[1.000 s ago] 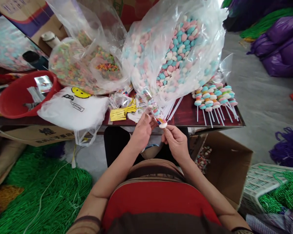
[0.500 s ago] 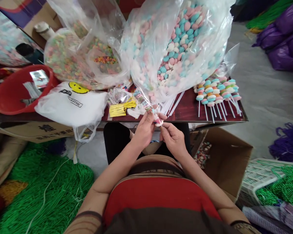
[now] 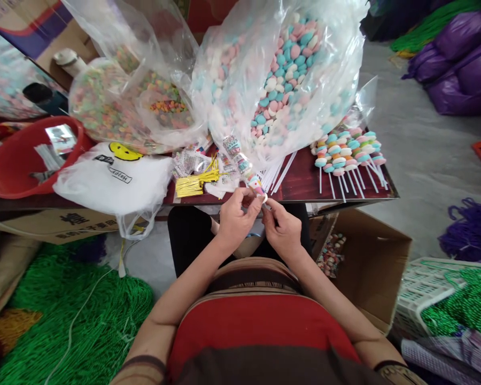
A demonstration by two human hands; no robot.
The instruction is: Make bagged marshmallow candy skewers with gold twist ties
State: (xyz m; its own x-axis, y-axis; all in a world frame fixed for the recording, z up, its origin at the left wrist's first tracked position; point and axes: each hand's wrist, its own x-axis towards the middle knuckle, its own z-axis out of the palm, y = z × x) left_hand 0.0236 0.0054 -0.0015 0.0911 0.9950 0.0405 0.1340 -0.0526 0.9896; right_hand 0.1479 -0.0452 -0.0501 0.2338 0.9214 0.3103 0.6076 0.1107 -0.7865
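Observation:
A candy skewer in a printed clear wrapper [image 3: 244,166] points away from me over the table's front edge. My left hand [image 3: 237,216] pinches its near end, close to a white candy [image 3: 262,198]. Just below that, my right hand [image 3: 282,227] has thumb and forefinger closed at the stick end; the stick is mostly hidden by the fingers. Beyond my hands are loose white sticks [image 3: 282,174], a bundle of yellow twist ties [image 3: 190,185] and a pile of printed wrappers [image 3: 188,163].
Finished candy skewers [image 3: 348,152] lie at the table's right end. Behind stand large clear bags of pastel candies [image 3: 288,69] and small colourful candies [image 3: 116,101]. To the left are a red basin [image 3: 8,171] and a white plastic bag [image 3: 112,176]. A cardboard box [image 3: 369,267] stands below right.
My left fingers have moved down from the middle of the candy skewer to its near end, leaving more of the wrapped candies showing. The view has shifted slightly.

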